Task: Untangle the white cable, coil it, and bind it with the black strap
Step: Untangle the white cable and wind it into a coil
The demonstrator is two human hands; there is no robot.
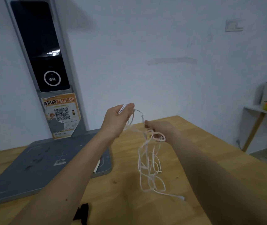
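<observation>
Both my hands are raised above the wooden table (194,159). My left hand (119,118) grips a few gathered strands of the white cable (149,161) near their top. My right hand (159,128) pinches the same cable a short way to the right. A short stretch arcs between the two hands. Below them the cable hangs in a loose tangle of loops, and its white plug end (180,197) lies on the table. The black strap (82,213) lies on the table near the front edge, partly behind my left forearm.
A grey kiosk base plate (32,168) covers the table's left part, with its tall dark screen column (40,51) rising against the wall. At the far right stands a small white side table (259,111) with an orange object on it.
</observation>
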